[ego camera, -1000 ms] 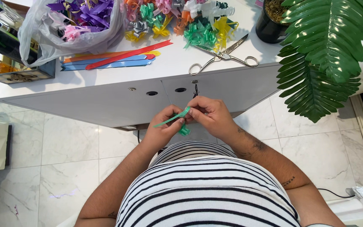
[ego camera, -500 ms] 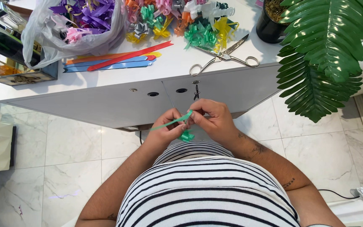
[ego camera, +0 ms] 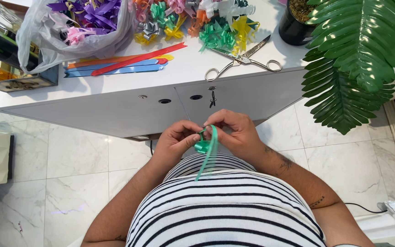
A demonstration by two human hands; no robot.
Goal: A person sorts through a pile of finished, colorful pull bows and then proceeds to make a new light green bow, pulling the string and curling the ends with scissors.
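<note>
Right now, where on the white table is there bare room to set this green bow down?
Bare tabletop lies between the flat ribbon strips and the scissors, along the front edge. A smaller patch sits right of the scissors, before the black pot. The back is crowded with finished bows and the plastic bag.

A white table with two drawer fronts stands on a pale marbled tile floor. On its top lie silver scissors, a row of flat ribbon strips in red, blue, orange and yellow, and a heap of finished ribbon bows in green, yellow, orange and silver. A clear plastic bag of purple bows sits at the left, a dark plant pot at the right.
</note>
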